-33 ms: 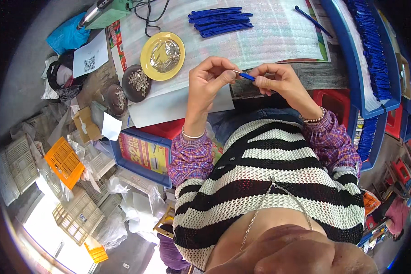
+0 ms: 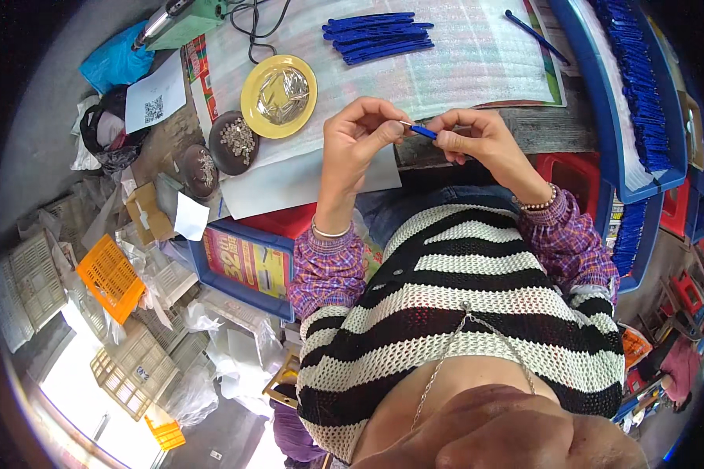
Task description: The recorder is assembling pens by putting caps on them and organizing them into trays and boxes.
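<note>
Just past the table's near edge, my right hand pinches a slim blue plastic piece. My left hand is closed at that piece's left end, thumb against forefinger, on a thin silvery metal pin. Whether the pin sits inside the blue piece is too small to tell. Beyond my left hand, a yellow plate holds many thin silvery pins. Similar long blue pieces lie in a pile farther back, and a single one lies at the far right.
Dark round dishes of tiny metal parts stand left of the plate. A black cable runs to a green machine. Blue trays of blue pieces stand at the right. Crates and plastic bags fill the left floor.
</note>
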`<action>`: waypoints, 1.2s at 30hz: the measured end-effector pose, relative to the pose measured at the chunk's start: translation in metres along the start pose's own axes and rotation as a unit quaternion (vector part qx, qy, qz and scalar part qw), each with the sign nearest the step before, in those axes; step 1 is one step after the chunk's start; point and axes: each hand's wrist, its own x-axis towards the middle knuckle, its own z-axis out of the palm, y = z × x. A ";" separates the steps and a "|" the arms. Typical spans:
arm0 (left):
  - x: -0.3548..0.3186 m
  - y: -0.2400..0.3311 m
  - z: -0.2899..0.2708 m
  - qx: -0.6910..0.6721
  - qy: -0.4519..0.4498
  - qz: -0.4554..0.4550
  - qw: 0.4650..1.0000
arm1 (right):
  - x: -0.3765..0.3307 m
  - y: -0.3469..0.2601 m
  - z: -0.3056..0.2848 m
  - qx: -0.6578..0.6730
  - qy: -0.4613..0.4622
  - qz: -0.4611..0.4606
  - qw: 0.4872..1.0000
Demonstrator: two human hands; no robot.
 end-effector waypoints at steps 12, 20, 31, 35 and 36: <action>-0.003 -0.002 -0.003 -0.019 -0.002 -0.018 1.000 | 0.000 0.002 0.005 0.029 -0.010 0.016 0.999; -0.001 -0.003 -0.002 0.014 -0.013 -0.005 1.000 | 0.001 0.001 0.004 0.027 -0.008 0.023 0.999; -0.001 -0.008 -0.010 0.074 -0.002 -0.007 0.997 | 0.005 -0.003 0.010 0.036 -0.042 0.048 0.997; -0.001 -0.007 -0.006 0.056 -0.012 -0.018 0.998 | 0.003 0.001 0.007 0.014 -0.007 0.043 0.999; -0.002 -0.006 -0.006 0.047 -0.025 -0.024 0.998 | 0.003 0.001 0.006 -0.006 -0.017 0.042 0.999</action>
